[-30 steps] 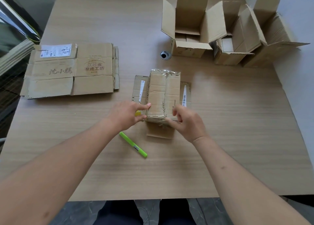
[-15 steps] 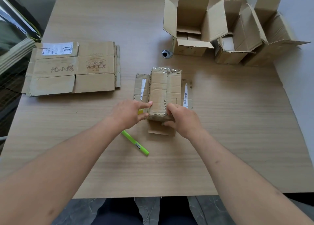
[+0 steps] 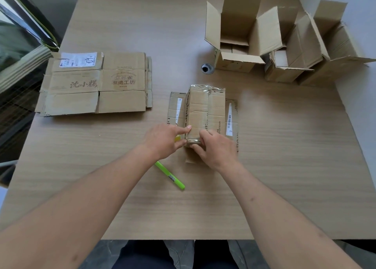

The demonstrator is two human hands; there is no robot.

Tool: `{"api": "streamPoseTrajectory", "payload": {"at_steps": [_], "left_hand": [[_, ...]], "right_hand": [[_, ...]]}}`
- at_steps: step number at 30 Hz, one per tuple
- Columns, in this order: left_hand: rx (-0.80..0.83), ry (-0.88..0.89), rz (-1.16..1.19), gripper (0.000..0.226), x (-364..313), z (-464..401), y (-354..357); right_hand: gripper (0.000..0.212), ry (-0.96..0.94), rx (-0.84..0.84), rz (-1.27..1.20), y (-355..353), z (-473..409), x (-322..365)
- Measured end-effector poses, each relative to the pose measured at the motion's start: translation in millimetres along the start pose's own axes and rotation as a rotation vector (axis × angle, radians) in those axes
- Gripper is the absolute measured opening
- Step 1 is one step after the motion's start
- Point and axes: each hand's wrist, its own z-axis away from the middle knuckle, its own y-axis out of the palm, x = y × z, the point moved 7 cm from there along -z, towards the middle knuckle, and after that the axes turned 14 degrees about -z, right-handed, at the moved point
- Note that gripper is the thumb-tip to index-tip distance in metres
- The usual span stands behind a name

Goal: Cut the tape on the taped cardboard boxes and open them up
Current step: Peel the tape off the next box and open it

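A small taped cardboard box point(image 3: 200, 110) lies in the middle of the table, with flaps spread flat on its left, right and near sides. My left hand point(image 3: 164, 140) presses the box's near-left corner with thumb and forefinger; something small and yellow point(image 3: 177, 138) shows under that hand. My right hand point(image 3: 215, 148) grips the near end of the box, fingers curled over its edge. A green cutter pen point(image 3: 169, 175) lies on the table just below my left wrist, held by neither hand.
A stack of flattened printed boxes point(image 3: 95, 83) lies at the left. Three opened boxes point(image 3: 242, 35) point(image 3: 293, 51) point(image 3: 335, 45) stand at the back right. A round cable hole point(image 3: 207, 68) sits beside them. A wall point(image 3: 358, 14) borders the table's right side.
My right hand has slid further onto the near end of the box, and its fingers have closed around the edge. My left hand stays at the near-left corner.
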Motion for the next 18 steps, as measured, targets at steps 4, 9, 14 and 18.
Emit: {"api": "streamPoseTrajectory", "payload": {"at_steps": [4, 9, 14, 18], "left_hand": [[0.115, 0.111, 0.039, 0.060, -1, 3, -3], [0.185, 0.138, 0.065, 0.063, 7, 4, 3], [0.214, 0.067, 0.015, 0.052, 27, 0, -6], [0.255, -0.061, -0.162, 0.064, 41, -1, -6]], "right_hand": [[0.060, 0.082, 0.008, -0.026, -11, -2, -8], [0.064, 0.165, 0.053, -0.061, -8, -7, -9], [0.065, 0.182, 0.033, -0.064, -8, -6, -9], [0.065, 0.196, 0.018, -0.072, -7, -7, -9]]}}
